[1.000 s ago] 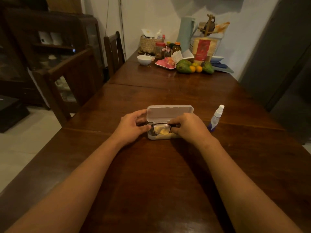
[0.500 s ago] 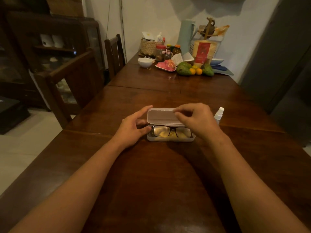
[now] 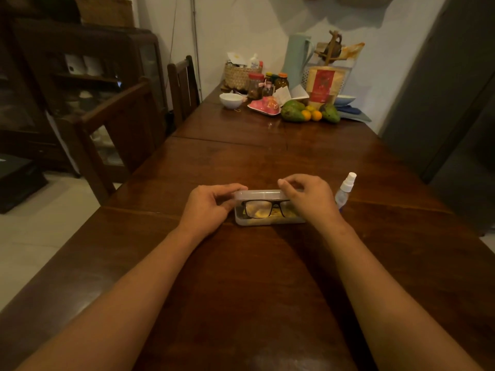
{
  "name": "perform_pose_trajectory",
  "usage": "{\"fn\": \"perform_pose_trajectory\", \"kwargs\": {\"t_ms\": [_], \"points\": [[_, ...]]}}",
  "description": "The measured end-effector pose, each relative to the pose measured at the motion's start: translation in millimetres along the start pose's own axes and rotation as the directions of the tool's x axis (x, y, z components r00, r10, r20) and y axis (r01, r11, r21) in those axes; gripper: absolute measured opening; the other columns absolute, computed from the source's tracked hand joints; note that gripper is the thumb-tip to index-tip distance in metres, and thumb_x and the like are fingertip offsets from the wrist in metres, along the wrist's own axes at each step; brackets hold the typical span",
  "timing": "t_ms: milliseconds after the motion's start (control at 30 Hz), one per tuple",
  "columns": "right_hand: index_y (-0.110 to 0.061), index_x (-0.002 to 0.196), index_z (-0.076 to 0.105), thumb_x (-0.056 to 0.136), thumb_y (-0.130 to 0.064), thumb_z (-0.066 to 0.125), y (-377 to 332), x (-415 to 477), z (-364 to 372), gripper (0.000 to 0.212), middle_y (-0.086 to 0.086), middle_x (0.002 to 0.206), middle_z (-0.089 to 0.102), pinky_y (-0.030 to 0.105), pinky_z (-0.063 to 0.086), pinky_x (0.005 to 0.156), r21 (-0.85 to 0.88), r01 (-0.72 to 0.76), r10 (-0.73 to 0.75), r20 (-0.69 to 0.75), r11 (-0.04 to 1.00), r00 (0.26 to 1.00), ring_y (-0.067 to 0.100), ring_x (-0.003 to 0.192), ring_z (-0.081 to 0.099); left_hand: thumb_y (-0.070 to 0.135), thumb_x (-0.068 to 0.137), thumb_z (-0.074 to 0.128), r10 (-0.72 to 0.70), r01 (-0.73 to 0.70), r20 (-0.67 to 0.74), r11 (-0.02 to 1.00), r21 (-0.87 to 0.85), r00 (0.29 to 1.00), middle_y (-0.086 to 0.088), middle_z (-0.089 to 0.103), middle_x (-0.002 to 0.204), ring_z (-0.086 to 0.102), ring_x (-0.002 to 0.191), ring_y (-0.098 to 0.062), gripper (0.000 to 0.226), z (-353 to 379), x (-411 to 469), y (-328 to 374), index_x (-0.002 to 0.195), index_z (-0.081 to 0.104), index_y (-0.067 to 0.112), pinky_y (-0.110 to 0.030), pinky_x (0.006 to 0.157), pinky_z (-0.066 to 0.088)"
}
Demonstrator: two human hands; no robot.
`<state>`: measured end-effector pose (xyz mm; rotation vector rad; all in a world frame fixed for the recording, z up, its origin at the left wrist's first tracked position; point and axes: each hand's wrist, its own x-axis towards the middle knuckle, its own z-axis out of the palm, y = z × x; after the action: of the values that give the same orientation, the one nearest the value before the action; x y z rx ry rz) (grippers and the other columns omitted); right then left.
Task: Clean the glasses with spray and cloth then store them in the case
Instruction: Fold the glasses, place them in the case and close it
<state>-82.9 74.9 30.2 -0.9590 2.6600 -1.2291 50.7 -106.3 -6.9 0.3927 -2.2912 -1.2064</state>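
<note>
Glasses (image 3: pixel 267 208) sit folded inside the case (image 3: pixel 267 221), on a yellow cloth (image 3: pixel 257 214).

**Change:** a second ago the lid (image 3: pixel 258 195) stood upright and the right hand (image 3: pixel 308 199) was down on the glasses. Now the lid is tipped forward, roughly halfway down over the case. The right hand pinches the lid's far edge, thumb and fingers together on it. The left hand (image 3: pixel 209 207) is curled round the case's left end, forefinger on the lid corner.

**Meaning:** cleaning looks done and the glasses are stored, so only closing the lid is left.

**Around:** the spray bottle (image 3: pixel 345 190) stands upright just right of the case, partly behind the right hand. A bowl (image 3: pixel 231 99) and fruit (image 3: pixel 294 112) sit far beyond the case, well apart from it. A chair (image 3: pixel 120 129) stands left of the case.

**In the way:** maybe the frame's top edge, if it sits high. Cannot tell.
</note>
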Motion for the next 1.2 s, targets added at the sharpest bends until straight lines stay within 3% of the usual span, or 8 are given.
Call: {"fn": "perform_pose_trajectory", "kwargs": {"t_ms": [100,167,267,367,533,733,1000,1200], "points": [[-0.032,0.111,0.07,0.1,-0.04,0.055,6.0,0.9,-2.0,0.021,-0.01,0.116,0.065,0.041,0.05,0.096,0.02,-0.008,0.006,0.119,1.0,0.993,0.013,0.112,0.057,0.009,0.086,0.059,-0.052,0.051,0.003,0.998,0.041,0.999,0.025,0.069,0.105,0.063,0.081,0.01,0.044,-0.7,-0.5,0.0,0.09,0.072,0.051,-0.049,0.099,0.052],[-0.044,0.113,0.065,0.102,-0.039,0.051,13.7,-1.6,0.6,0.019,-0.014,0.126,0.059,0.049,0.045,0.103,-0.001,-0.003,0.003,0.226,1.0,0.974,0.014,0.121,0.05,0.028,0.089,0.057,-0.034,0.033,0.003,0.99,0.133,0.999,0.031,0.066,0.099,0.061,0.079,0.005,0.027,0.1,-0.7,3.9,0.088,0.071,0.051,-0.066,0.111,0.03],[-0.054,0.119,0.059,0.102,-0.042,0.046,22.9,-7.9,6.3,0.024,-0.021,0.135,0.048,0.056,0.037,0.11,-0.008,0.035,-0.031,0.265,0.999,0.964,0.015,0.133,0.04,0.063,0.089,0.053,-0.016,0.01,0.015,0.945,0.326,1.0,0.029,0.063,0.097,0.057,0.099,0.002,0.019,4.8,-2.3,7.7,0.091,0.066,0.049,-0.059,0.117,0.0],[-0.055,0.127,0.055,0.1,-0.049,0.041,24.6,-10.1,9.2,0.031,-0.019,0.139,0.048,0.058,0.034,0.11,-0.032,0.075,-0.064,0.249,0.997,0.966,0.016,0.136,0.037,0.072,0.085,0.052,-0.041,0.024,0.047,0.948,0.316,0.998,0.022,0.065,0.089,0.057,0.095,-0.001,0.026,7.4,-2.9,7.5,0.096,0.061,0.051,-0.065,0.115,0.007],[-0.046,0.135,0.053,0.105,-0.041,0.039,23.1,-10.4,10.2,0.034,-0.012,0.144,0.046,0.056,0.033,0.111,-0.086,0.091,-0.069,0.23,0.992,0.971,0.019,0.138,0.033,0.068,0.092,0.041,-0.091,0.057,0.095,0.949,0.31,0.991,0.018,0.063,0.115,0.056,0.114,-0.013,0.028,9.2,-2.7,5.1,0.115,0.054,0.059,-0.068,0.113,0.012],[-0.044,0.14,0.05,0.107,-0.038,0.037,20.1,-13.6,14.5,0.036,-0.01,0.145,0.045,0.05,0.034,0.109,-0.145,0.107,-0.077,0.201,0.984,0.977,0.019,0.138,0.031,0.063,0.098,0.031,-0.121,0.063,0.135,0.926,0.371,0.983,0.014,0.059,0.137,0.048,0.131,-0.018,0.039,13.1,-2.9,7.9,0.133,0.047,0.058,-0.068,0.113,-0.001],[-0.048,0.139,0.049,0.106,-0.04,0.036,21.2,-17.0,21.1,0.036,-0.014,0.144,0.045,0.052,0.031,0.111,-0.293,0.149,-0.124,0.103,0.945,0.987,0.013,0.139,0.031,0.056,0.102,0.018,-0.106,0.001,0.193,0.878,0.478,0.975,0.01,0.054,0.144,0.047,0.134,-0.018,0.043,18.3,-5.4,11.7,0.143,0.033,0.054,-0.073,0.109,-0.007],[-0.037,0.134,0.059,0.105,-0.037,0.044,18.1,-9.3,33.4,0.033,-0.012,0.136,0.052,0.048,0.036,0.108,-0.224,0.171,-0.174,0.006,0.96,0.985,0.011,0.132,0.04,0.061,0.1,0.005,-0.218,0.094,0.198,0.863,0.497,0.956,-0.015,0.023,0.161,0.013,0.151,-0.032,0.044,24.6,9.0,-2.1,0.142,0.019,0.06,-0.073,0.107,-0.008]]}}
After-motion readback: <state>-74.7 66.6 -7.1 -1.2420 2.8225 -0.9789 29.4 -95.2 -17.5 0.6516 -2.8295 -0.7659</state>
